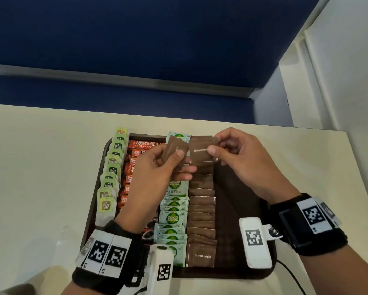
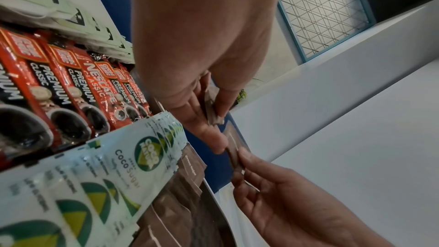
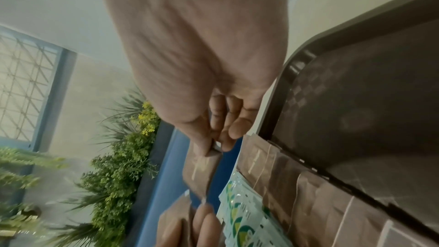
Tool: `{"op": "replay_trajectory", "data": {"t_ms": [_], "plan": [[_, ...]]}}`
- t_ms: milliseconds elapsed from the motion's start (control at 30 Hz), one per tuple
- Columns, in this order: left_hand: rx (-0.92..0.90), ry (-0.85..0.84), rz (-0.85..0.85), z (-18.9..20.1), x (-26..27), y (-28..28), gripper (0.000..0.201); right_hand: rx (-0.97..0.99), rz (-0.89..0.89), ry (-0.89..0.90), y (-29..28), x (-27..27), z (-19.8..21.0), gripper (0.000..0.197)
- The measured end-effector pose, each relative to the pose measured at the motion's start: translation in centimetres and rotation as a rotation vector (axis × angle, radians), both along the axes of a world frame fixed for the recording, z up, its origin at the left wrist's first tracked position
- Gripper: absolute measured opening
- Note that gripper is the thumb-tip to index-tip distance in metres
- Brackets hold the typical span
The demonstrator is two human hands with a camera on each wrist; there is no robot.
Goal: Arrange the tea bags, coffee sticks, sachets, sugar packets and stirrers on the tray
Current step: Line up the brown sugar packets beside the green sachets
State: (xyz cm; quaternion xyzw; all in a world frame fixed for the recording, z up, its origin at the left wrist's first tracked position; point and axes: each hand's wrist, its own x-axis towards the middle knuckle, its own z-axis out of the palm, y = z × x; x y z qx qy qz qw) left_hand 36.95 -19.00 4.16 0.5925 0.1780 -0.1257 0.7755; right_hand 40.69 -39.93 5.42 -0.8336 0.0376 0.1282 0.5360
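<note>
A dark brown tray (image 1: 238, 209) lies on the cream table. On it run rows of green tea bags (image 1: 109, 184), red coffee sticks (image 1: 130, 177), pale green coco sugar sachets (image 1: 173, 218) and brown sugar packets (image 1: 201, 209). My left hand (image 1: 170, 160) pinches a small stack of brown sugar packets (image 1: 174, 149) above the tray's far middle. My right hand (image 1: 216, 145) pinches a single brown sugar packet (image 1: 200, 154) just right of it, thumb on its front face. In the right wrist view that single packet (image 3: 202, 174) hangs from thumb and fingers.
The tray's right strip (image 1: 232, 188) is bare and textured. A blue partition (image 1: 136, 39) rises behind the table's far edge. Bare table (image 1: 40, 156) lies left of the tray and to its right. A black cable (image 1: 291, 275) runs off the near right corner.
</note>
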Motion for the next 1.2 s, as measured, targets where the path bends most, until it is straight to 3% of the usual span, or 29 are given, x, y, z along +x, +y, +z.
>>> {"op": "replay_trajectory", "data": {"t_ms": [133,300,600,800,1100,1200], "plan": [[0.012,0.018,0.073,0.0,-0.1,0.7,0.021,-0.035,-0.134,-0.026,-0.9,0.5,-1.1,0.018],[0.03,0.014,0.083,-0.1,-0.2,1.0,0.02,-0.187,-0.04,-0.047,-0.2,0.6,-3.1,0.022],[0.037,0.012,0.078,-0.2,-0.5,1.3,0.02,-0.285,0.001,-0.109,0.7,0.6,-5.4,0.021],[0.05,0.019,0.093,-0.2,-0.5,1.6,0.021,-0.364,0.019,-0.15,0.8,0.4,-5.6,0.019],[0.172,-0.044,0.045,-0.8,-0.6,1.2,0.016,-0.367,-0.056,-0.131,0.6,0.7,-5.3,0.035],[0.196,-0.058,0.03,-0.7,-0.5,0.9,0.025,-0.301,-0.116,-0.164,0.6,0.5,-3.9,0.028]]}}
